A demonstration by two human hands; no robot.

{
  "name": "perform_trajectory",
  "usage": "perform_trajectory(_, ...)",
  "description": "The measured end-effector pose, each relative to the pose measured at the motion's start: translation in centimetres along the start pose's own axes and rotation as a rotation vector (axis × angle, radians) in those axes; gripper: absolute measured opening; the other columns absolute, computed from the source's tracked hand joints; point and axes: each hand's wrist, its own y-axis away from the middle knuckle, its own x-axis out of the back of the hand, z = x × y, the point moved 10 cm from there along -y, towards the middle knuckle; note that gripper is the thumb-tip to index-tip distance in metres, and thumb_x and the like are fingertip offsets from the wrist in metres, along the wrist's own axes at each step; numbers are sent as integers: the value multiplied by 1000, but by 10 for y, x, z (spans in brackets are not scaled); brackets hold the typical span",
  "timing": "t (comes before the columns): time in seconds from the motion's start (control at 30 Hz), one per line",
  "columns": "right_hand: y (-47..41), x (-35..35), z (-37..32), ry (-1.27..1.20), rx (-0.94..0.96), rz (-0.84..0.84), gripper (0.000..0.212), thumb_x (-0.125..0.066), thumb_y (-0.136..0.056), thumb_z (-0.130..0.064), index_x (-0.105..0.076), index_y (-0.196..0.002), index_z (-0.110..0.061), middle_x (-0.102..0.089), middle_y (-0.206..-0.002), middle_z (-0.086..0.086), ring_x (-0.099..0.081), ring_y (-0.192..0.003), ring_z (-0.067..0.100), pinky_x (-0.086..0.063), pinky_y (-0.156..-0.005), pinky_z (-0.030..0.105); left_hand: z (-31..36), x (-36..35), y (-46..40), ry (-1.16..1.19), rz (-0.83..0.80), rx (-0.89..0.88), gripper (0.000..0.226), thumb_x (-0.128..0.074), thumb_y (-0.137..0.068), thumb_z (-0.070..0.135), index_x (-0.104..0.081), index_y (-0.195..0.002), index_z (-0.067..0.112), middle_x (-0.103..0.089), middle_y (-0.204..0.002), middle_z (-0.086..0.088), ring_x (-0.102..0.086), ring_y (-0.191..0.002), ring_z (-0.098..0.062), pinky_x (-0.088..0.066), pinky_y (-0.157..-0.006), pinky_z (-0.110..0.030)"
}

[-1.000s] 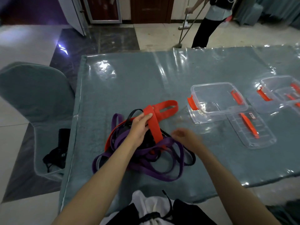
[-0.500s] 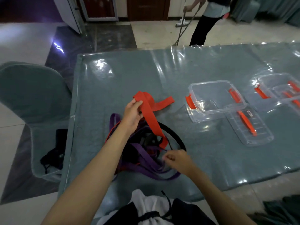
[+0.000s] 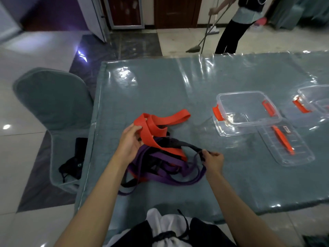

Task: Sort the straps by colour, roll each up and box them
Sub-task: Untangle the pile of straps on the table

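A tangle of straps lies near the left edge of the bench [image 3: 160, 82], which is covered in grey-green cloth under clear plastic. The orange strap [image 3: 153, 129] sits on top of the heap at its far side, one end reaching out toward the middle of the bench. Purple straps [image 3: 170, 163] and black straps [image 3: 179, 144] loop beneath and around it, trailing toward the near edge.

The left hand [image 3: 130, 141] grips the orange strap at the heap's left side, thumb over the band and fingers curled under it. The right hand [image 3: 212, 160] is at the heap's right side, its grip pinching a black strap between thumb and fingertips.

Toward the right of the bench stands a clear box [image 3: 247, 108] with orange clips, open and resting partly on a clear lid. Another lid [image 3: 284, 145] with an orange handle lies just nearer, touching it. A second clear box [image 3: 315, 100] is at the right edge, partly cut off.

Left of the bench stands a covered chair [image 3: 53, 104] with a dark bag [image 3: 74, 163] on its seat. Beyond the far edge a person [image 3: 238, 24] sweeps the floor with a broom [image 3: 194, 49].
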Motion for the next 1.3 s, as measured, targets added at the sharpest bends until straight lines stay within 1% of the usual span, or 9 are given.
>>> perform_trajectory(0.07,-1,-14,4,-169,-145,-125,36,-71,-96,-2,-48,-125,-4,-72,-93,25,-71,-69,29,-61,-63,39,1,0,-1,-33,-13,-1,36,-44,-105,2,-63,-135,5,-74,-103,-8,-71,-86,-15,-65,-77,-36)
perform_trajectory(0.13,-2,-18,-13,202,-50,-220,16,-73,-96,-12,-69,-108,-3,-69,-65,14,-65,-52,22,-53,-49,29,2,-3,-3,-77,-19,-1,37,-44,-106,3,-63,-137,4,-74,-105,-8,-71,-87,-15,-66,-76,-36)
perform_trajectory(0.27,-11,-7,-77,797,466,-59,15,-78,-84,-17,-78,-98,-12,-75,-92,14,-72,-93,36,-52,-75,36,5,-15,-10,-123,-51,-4,35,-44,-107,4,-64,-135,5,-75,-107,-8,-71,-93,-17,-65,-78,-39)
perform_trajectory(0.37,-16,-37,-63,867,458,-427,69,-82,-86,-7,-52,-149,-6,-57,-144,20,-54,-136,35,-40,-113,38,8,-25,-16,-119,-56,-2,36,-43,-107,4,-62,-138,1,-73,-110,-11,-70,-93,-17,-66,-78,-39)
perform_trajectory(0.5,-5,-66,-29,887,376,-786,75,-84,-89,-16,-46,-153,-5,-53,-152,11,-52,-138,23,-35,-121,36,9,-34,-23,-120,-63,-2,36,-44,-107,3,-62,-139,0,-72,-113,-12,-69,-92,-19,-65,-70,-35)
perform_trajectory(0.7,-29,-72,-60,1209,603,-453,28,-71,-93,-22,-75,-120,-13,-76,-116,13,-69,-114,35,-54,-94,43,10,-35,-34,-172,-96,-13,34,-45,-108,4,-65,-136,3,-74,-114,-12,-70,-93,-21,-65,-77,-39)
perform_trajectory(1.07,14,-136,-117,514,606,-631,15,-89,-81,-9,-80,-93,-10,-79,-85,5,-70,-74,11,-60,-71,37,3,-67,-46,-366,-145,-114,21,-54,-107,1,-49,-126,8,-74,-104,-9,-74,-78,-8,-61,-76,-24)
perform_trajectory(1.2,32,-150,-94,164,273,-750,11,-65,-98,-1,-67,-90,-8,-70,-69,-1,-65,-62,7,-55,-61,21,-5,-76,-52,-396,-213,-89,17,-62,-103,2,-51,-112,12,-78,-92,-6,-74,-72,-8,-59,-67,-22)
perform_trajectory(1.3,48,-156,-68,-186,-111,-822,40,-41,-111,-32,-66,-120,-3,-73,-93,18,-67,-86,30,-54,-88,38,-14,-78,-53,-508,-231,-105,20,-68,-100,4,-53,-111,11,-79,-93,-7,-70,-78,-24,-60,-63,-28)
